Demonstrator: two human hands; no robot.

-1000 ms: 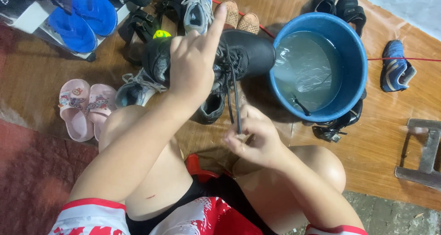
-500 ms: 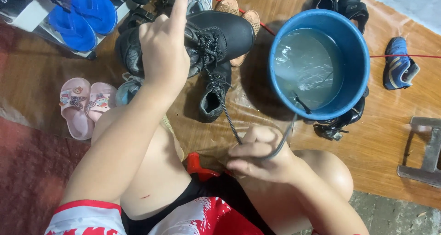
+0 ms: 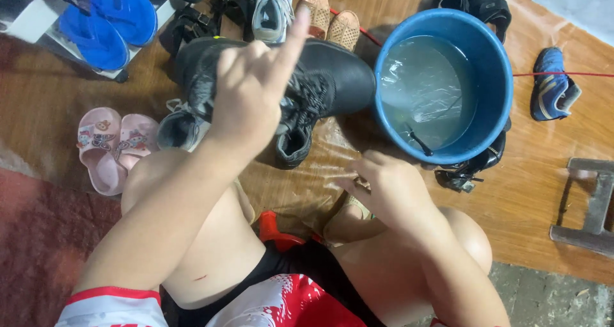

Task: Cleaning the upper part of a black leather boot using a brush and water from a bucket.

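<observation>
Lace no longer stretched btwn hands; black shoe gripped by left hand, index raised; right hand loosely curled, empty.

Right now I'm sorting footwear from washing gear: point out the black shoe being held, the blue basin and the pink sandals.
black shoe (image 3: 339, 74), head view, on its smooth toe cap.
blue basin (image 3: 495, 109), head view, on its right rim.
pink sandals (image 3: 105, 144), head view, on the left sandal's strap.

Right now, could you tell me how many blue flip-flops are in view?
2: both lie side by side at the top left, one blue flip-flop nearer the centre, the other left of it. More may be hidden off-frame.
</observation>
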